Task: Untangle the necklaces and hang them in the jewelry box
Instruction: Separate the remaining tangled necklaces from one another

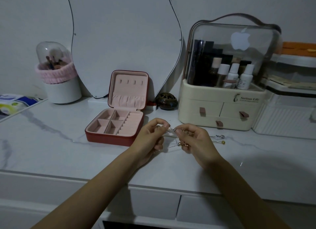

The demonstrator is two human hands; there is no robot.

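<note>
- Both hands are working the tangle right now: the left hand (pixel 150 134) is pinching a silvery bit of chain between thumb and forefinger, its other fingers curled under.
- The right hand (pixel 195 139) is closing its grip on the same bunch, fingers curled round gold-coloured links and a small bead, probably to keep the mass steady while the left teases a strand free.
- The necklaces (pixel 177 136) are being held just above the worktop (pixel 51 143), stretched between the two hands; that is likely so the knot opens up where the eyes can follow it.
- Loose ends are trailing out to the right onto the worktop, a silver piece and a gold ball (pixel 222 142) lying beside the right hand.
- How many chains are in there is too fine to tell.
- The box (pixel 116 126) is sitting open just left of the hands, lid propped upright, its hooks (pixel 131 82) bare and facing forward, ready for hanging.
- Judging from that, nothing is hung yet; untangling is the step in hand.
- Behind, a mirror (pixel 123 40) and a cosmetics case (pixel 222 95) are standing against the wall.
</note>
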